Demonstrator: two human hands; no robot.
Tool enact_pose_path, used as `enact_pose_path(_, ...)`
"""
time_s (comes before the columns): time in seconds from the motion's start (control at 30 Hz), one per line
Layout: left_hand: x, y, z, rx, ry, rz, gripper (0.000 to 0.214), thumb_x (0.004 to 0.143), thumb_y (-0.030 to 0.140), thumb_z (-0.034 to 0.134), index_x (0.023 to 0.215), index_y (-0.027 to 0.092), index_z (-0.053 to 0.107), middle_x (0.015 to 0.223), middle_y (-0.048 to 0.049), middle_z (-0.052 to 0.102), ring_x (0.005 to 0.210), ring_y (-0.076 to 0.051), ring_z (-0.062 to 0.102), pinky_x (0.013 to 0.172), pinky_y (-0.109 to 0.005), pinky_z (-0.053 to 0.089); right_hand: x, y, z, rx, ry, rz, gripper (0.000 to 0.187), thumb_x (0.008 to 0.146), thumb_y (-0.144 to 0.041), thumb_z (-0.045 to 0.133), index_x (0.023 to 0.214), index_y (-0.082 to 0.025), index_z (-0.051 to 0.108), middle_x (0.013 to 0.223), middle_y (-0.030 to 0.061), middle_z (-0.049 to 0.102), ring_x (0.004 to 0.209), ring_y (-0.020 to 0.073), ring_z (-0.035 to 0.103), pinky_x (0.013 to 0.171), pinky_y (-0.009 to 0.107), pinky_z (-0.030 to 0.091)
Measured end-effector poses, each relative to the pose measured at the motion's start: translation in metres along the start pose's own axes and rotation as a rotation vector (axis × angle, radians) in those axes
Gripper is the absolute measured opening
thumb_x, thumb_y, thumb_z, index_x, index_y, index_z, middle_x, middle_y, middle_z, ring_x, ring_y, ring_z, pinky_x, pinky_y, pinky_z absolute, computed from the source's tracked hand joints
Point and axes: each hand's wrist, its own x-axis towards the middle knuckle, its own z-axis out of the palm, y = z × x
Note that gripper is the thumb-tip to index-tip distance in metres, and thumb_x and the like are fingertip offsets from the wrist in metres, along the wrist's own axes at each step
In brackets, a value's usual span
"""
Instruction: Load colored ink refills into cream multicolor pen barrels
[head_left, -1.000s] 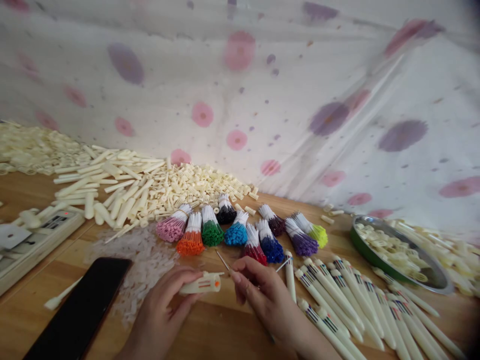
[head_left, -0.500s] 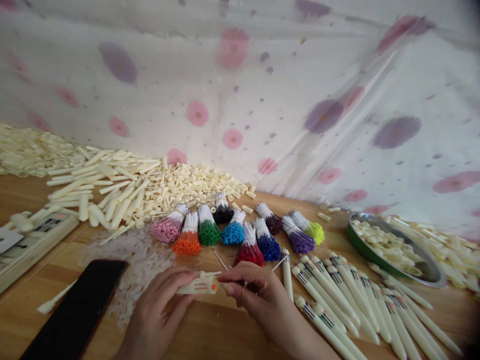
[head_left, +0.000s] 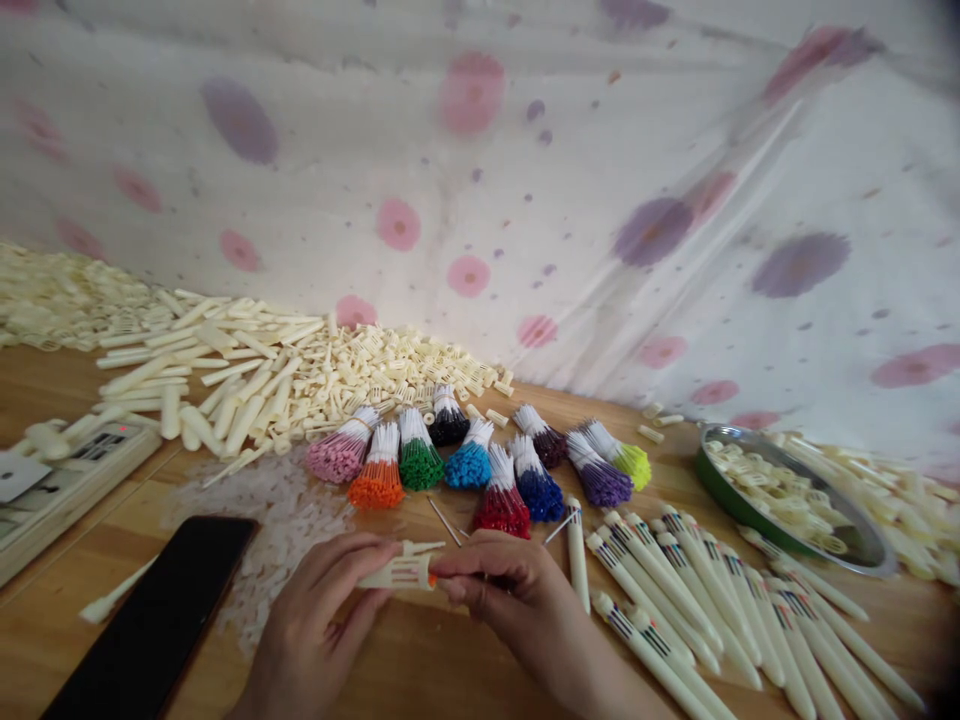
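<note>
My left hand point(head_left: 322, 610) grips a cream slotted pen tube point(head_left: 397, 572), lying sideways with its open end toward the right. Thin coloured lines show in the slots, and a bit of orange is at the open end. My right hand point(head_left: 510, 590) is closed in a pinch right at that end; what its fingertips hold is hidden. Just beyond the hands stand bundles of white-stemmed pen refills with coloured tips, among them red point(head_left: 502, 505), orange point(head_left: 376, 485), and blue point(head_left: 540, 495). Two thin rods, one of them a loose rod point(head_left: 444, 521), lie near my right hand.
Assembled multicolour pens point(head_left: 675, 580) lie in rows at the right, before a green-sided metal dish point(head_left: 712, 485) of cream parts. A black phone point(head_left: 157, 610) and a power strip point(head_left: 82, 490) are at the left. Heaped cream tubes point(head_left: 225, 370) line a flowered plastic sheet point(head_left: 480, 180).
My right fingertips have come up against the tube's open end, covering most of the orange seen inside it. The left hand keeps its hold, and the view has shifted slightly.
</note>
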Motion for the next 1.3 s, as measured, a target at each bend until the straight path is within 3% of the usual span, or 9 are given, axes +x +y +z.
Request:
enact_pose_path(0.23, 0.002, 0.002, 0.0, -0.002, 0.004, 0.011, 0.02, 0.083, 0.021, 0.053, 0.101, 0.024, 0.06, 0.093, -0.0025, 0.07, 0.085, -0.016, 0.066, 0.076, -0.023, 0.054, 0.001, 0.001, 0.001, 0.02, -0.004, 0.011, 0.021, 0.079, -0.036, 0.062, 0.084, -0.021, 0.074, 0.07, 0.002, 0.059, 0.057, 0.01, 0.044, 0.05, 0.02, 0.035)
enact_pose_path(0.47, 0.004, 0.007, 0.001, 0.031, 0.032, 0.059, 0.019, 0.082, 0.017, 0.052, 0.098, 0.024, 0.061, 0.089, -0.0028, 0.07, 0.082, -0.017, 0.066, 0.074, -0.025, 0.055, 0.002, -0.004, 0.003, -0.03, -0.058, 0.03, 0.022, 0.078, -0.026, 0.056, 0.062, -0.016, 0.067, 0.059, -0.0015, 0.049, 0.056, 0.0097, 0.041, 0.052, 0.02, 0.033)
enact_pose_path(0.67, 0.003, 0.008, 0.001, 0.047, 0.026, 0.083, 0.02, 0.082, 0.015, 0.051, 0.098, 0.022, 0.06, 0.088, -0.0039, 0.069, 0.082, -0.017, 0.066, 0.075, -0.026, 0.054, 0.002, -0.009, -0.002, 0.014, -0.127, 0.062, 0.021, 0.076, -0.027, 0.057, 0.061, -0.015, 0.066, 0.059, -0.0016, 0.054, 0.057, 0.0096, 0.044, 0.054, 0.021, 0.034)
enact_pose_path(0.8, 0.003, 0.008, -0.001, 0.062, 0.029, 0.075, 0.02, 0.082, 0.014, 0.051, 0.098, 0.021, 0.06, 0.088, -0.0041, 0.069, 0.082, -0.016, 0.066, 0.075, -0.026, 0.054, 0.0, -0.01, -0.006, 0.123, -0.205, 0.16, 0.021, 0.073, -0.033, 0.061, 0.077, -0.015, 0.07, 0.063, -0.0016, 0.055, 0.054, 0.0073, 0.044, 0.048, 0.018, 0.034)
enact_pose_path(0.87, 0.003, 0.007, -0.002, 0.08, 0.037, 0.067, 0.02, 0.082, 0.015, 0.05, 0.098, 0.022, 0.061, 0.087, -0.0033, 0.07, 0.08, -0.016, 0.067, 0.073, -0.026, 0.054, -0.001, -0.007, -0.006, 0.222, -0.232, 0.273, 0.032, 0.069, -0.038, 0.065, 0.09, -0.015, 0.069, 0.064, -0.0016, 0.057, 0.049, 0.0052, 0.042, 0.043, 0.016, 0.03)
enact_pose_path(1.0, 0.004, 0.0, -0.003, 0.111, 0.053, 0.012, 0.018, 0.082, 0.022, 0.05, 0.095, 0.025, 0.062, 0.086, -0.0019, 0.071, 0.079, -0.018, 0.068, 0.072, -0.028, 0.055, 0.001, 0.002, -0.007, 0.27, -0.198, 0.366, 0.039, 0.07, -0.044, 0.066, 0.098, -0.016, 0.069, 0.067, -0.0001, 0.062, 0.043, 0.003, 0.038, 0.038, 0.015, 0.025)
enact_pose_path(1.13, 0.005, -0.007, -0.001, 0.004, 0.063, -0.215, 0.012, 0.082, 0.032, 0.052, 0.088, 0.024, 0.059, 0.084, -0.0012, 0.071, 0.076, -0.018, 0.068, 0.065, -0.026, 0.056, 0.017, 0.011, -0.009, 0.081, 0.003, 0.211, 0.037, 0.079, -0.047, 0.056, 0.091, -0.014, 0.066, 0.066, -0.0007, 0.059, 0.045, 0.005, 0.04, 0.04, 0.017, 0.028)
enact_pose_path(1.23, 0.008, -0.006, 0.001, -0.129, 0.1, -0.433, 0.018, 0.08, 0.041, 0.055, 0.084, 0.024, 0.054, 0.075, 0.0006, 0.068, 0.067, -0.017, 0.067, 0.056, -0.023, 0.055, 0.04, 0.016, -0.009, -0.402, 0.164, 0.087, 0.027, 0.088, -0.037, 0.043, 0.09, -0.014, 0.057, 0.066, -0.0001, 0.06, 0.054, 0.0098, 0.053, 0.047, 0.019, 0.038)
enact_pose_path(1.3, 0.01, -0.005, 0.001, -0.199, 0.119, -0.523, 0.022, 0.078, 0.044, 0.057, 0.081, 0.023, 0.053, 0.069, 0.0019, 0.066, 0.063, -0.017, 0.066, 0.054, -0.023, 0.054, 0.057, 0.017, -0.006, -0.728, 0.2, 0.069, 0.018, 0.09, -0.03, 0.042, 0.093, -0.016, 0.053, 0.07, 0.0014, 0.064, 0.062, 0.0134, 0.06, 0.054, 0.021, 0.041)
